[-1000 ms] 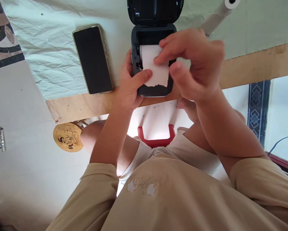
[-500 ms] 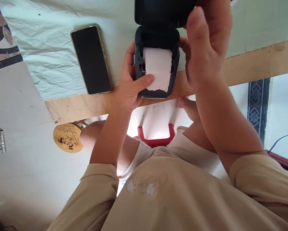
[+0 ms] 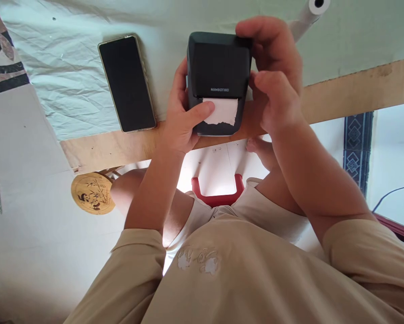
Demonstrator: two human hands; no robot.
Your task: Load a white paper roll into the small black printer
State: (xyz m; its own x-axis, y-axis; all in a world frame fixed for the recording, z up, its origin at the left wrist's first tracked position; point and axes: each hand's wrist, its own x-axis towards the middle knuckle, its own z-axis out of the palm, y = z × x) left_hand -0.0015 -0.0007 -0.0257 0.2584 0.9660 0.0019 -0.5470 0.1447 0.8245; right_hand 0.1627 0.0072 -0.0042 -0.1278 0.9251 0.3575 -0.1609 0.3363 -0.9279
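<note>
A black label printer (image 3: 218, 67) is held over the near edge of the table, its lid down. From its slot a strip of white paper (image 3: 224, 114) sticks out, with a ragged torn end. My left hand (image 3: 185, 114) grips the printer from the left side, thumb lying over the paper and the other fingers partly hidden behind the body. At the lid's upper right corner is my right hand (image 3: 279, 74), its fingers curled about that corner and its thumb near the printer's right side.
A smartphone (image 3: 127, 83) with a dark screen lies left of the printer on the pale green cloth (image 3: 77, 90). A white paper roll (image 3: 306, 20) is behind my right hand. The wooden table edge (image 3: 114, 148) runs in front; a round panda-patterned stool (image 3: 92, 193) is below it.
The printer's lid has swung down and now covers the paper roll inside. My right hand has moved down and left with it. My left hand keeps its hold.
</note>
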